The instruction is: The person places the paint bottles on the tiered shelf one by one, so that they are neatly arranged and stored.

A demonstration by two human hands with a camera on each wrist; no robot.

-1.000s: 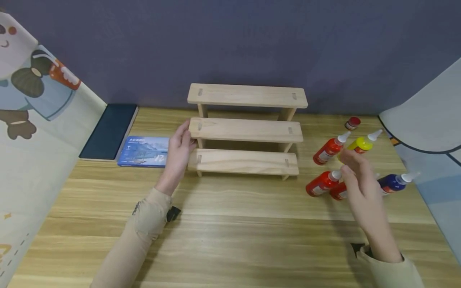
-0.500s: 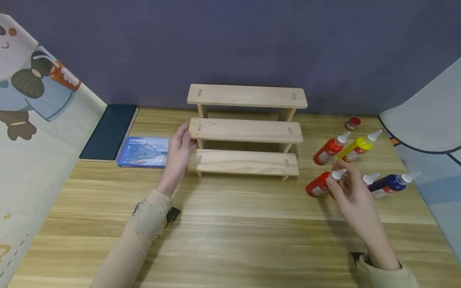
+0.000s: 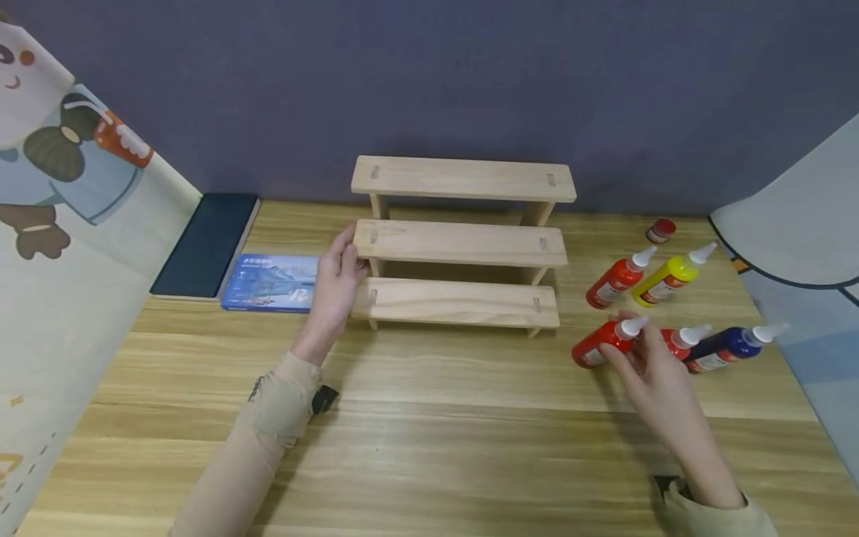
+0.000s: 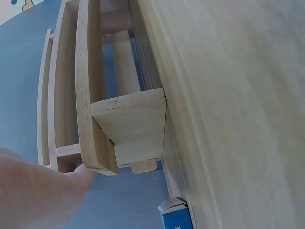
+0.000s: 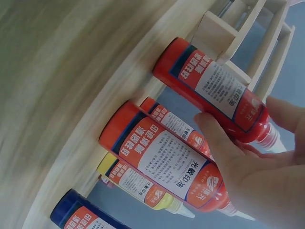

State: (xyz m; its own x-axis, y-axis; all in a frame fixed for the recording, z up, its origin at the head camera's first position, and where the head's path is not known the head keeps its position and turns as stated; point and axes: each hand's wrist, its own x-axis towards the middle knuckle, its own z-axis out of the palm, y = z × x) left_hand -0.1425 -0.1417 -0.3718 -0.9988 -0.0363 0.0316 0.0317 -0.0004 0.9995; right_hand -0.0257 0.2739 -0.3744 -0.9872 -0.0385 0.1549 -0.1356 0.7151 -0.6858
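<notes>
A three-tier wooden step rack (image 3: 459, 242) stands at the table's back middle. My left hand (image 3: 334, 287) grips the left end of its middle step, and the left wrist view shows my hand (image 4: 43, 191) against the step ends. On the right, my right hand (image 3: 661, 388) holds a red ink bottle (image 3: 596, 347) with a white nozzle. In the right wrist view, thumb and fingers pinch that bottle (image 5: 209, 86) near its shoulder. Whether its base touches the table I cannot tell. Close beside it stands a second red ink bottle (image 5: 159, 157), partly behind my hand in the head view.
Another red bottle (image 3: 614, 283), a yellow bottle (image 3: 666, 280) and a blue bottle (image 3: 723, 349) stand around the right hand. A small red-lidded jar (image 3: 661, 230) is behind them. A dark book (image 3: 206, 245) and a blue box (image 3: 271, 283) lie left of the rack.
My right hand has moved left and down from above the bottles and taken hold of the front-left red ink bottle. The left hand has stayed on the rack.
</notes>
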